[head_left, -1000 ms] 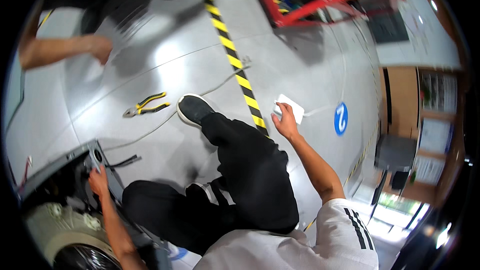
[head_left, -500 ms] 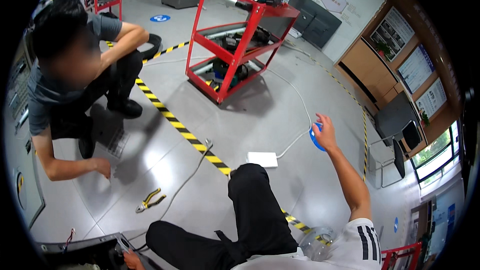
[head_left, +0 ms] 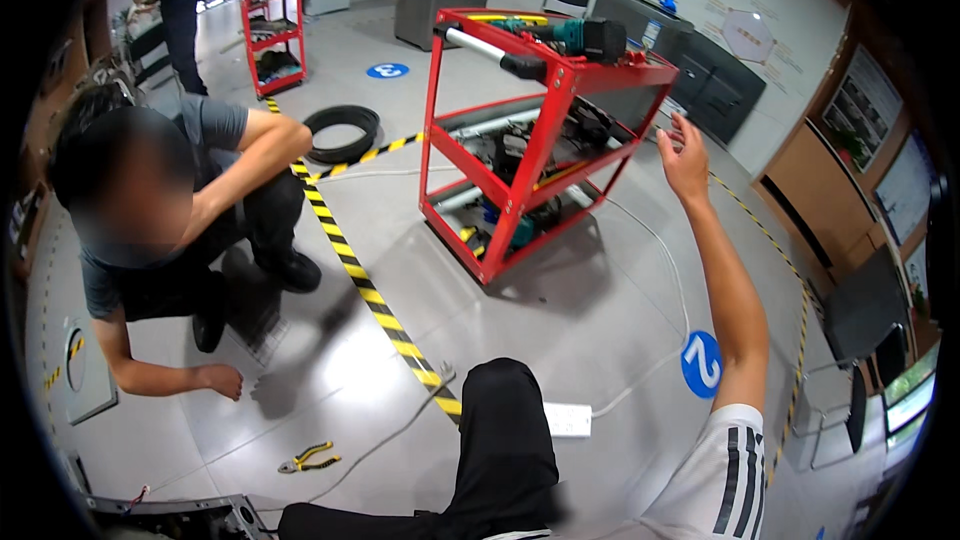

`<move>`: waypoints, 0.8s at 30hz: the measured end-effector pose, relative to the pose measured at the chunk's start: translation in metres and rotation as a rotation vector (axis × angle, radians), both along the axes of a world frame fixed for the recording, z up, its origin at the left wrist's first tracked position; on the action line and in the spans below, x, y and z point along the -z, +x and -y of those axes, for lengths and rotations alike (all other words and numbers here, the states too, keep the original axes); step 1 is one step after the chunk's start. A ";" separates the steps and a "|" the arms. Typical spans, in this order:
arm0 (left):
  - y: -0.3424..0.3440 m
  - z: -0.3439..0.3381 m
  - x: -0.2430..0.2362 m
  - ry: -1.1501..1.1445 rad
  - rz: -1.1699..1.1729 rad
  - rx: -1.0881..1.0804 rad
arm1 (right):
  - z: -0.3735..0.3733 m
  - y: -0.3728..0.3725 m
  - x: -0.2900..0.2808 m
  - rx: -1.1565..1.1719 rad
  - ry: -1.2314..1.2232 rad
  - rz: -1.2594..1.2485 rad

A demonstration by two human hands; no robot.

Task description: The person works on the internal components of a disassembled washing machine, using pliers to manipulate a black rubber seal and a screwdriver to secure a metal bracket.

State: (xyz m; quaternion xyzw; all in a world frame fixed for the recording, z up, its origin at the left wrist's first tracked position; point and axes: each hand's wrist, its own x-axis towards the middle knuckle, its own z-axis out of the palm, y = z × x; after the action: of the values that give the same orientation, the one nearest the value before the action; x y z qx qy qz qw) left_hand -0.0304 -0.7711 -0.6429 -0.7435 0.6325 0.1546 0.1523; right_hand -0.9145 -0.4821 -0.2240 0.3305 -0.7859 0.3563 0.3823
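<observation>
My right hand (head_left: 686, 162) is raised toward the red tool cart (head_left: 557, 130), its fingers apart and nothing in them. It appears beside the cart's right edge; I cannot tell whether they touch. On the cart's top shelf lies a teal and black power tool (head_left: 590, 38), with other tools around it. The lower shelves carry dark parts and more tools. My left hand is out of view. At the lower left, near my knee, the edge of an opened machine housing (head_left: 180, 512) shows. Yellow and black pliers (head_left: 310, 458) lie on the floor just beyond it.
A person (head_left: 150, 190) squats at the left. A white power strip (head_left: 568, 420) with a white cable lies by my knee, and a grey cable (head_left: 385, 448) crosses the floor. Yellow-black tape (head_left: 365, 285) marks the floor. A black rubber ring (head_left: 342, 134) lies behind.
My view has tilted upward. My right arm has reached farther forward and up, toward the cart. My left hand, at the housing before, has gone out of view.
</observation>
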 end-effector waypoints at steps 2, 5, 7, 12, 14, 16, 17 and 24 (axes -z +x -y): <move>-0.008 0.002 -0.010 0.015 -0.038 -0.008 | 0.022 -0.024 -0.016 -0.059 -0.080 0.020; -0.034 0.015 -0.018 0.055 -0.167 -0.004 | 0.037 -0.062 -0.045 -0.118 -0.109 -0.048; -0.029 0.040 -0.012 0.016 -0.344 -0.070 | 0.047 -0.099 -0.052 -0.090 -0.136 -0.053; -0.128 0.084 -0.001 -0.161 -0.661 0.221 | 0.050 -0.177 -0.065 0.003 -0.110 0.004; -0.285 0.021 -0.076 -0.125 -0.761 0.324 | 0.030 -0.206 -0.060 0.082 -0.001 0.007; -0.329 0.012 -0.120 -0.171 -0.777 0.449 | 0.045 -0.219 -0.055 -0.043 -0.108 0.120; -0.366 0.001 -0.145 -0.217 -0.775 0.609 | 0.046 -0.227 -0.052 -0.090 -0.135 0.167; -0.600 -0.048 -0.334 -0.582 -0.859 1.347 | 0.074 -0.301 -0.081 0.077 -0.190 0.304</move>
State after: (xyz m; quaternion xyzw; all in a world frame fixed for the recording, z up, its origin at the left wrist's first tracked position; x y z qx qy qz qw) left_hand -0.6306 -0.7236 -0.3094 -0.0948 0.9575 0.1309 -0.2387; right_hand -1.2152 -0.5565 -0.1434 0.2051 -0.8094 0.4600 0.3020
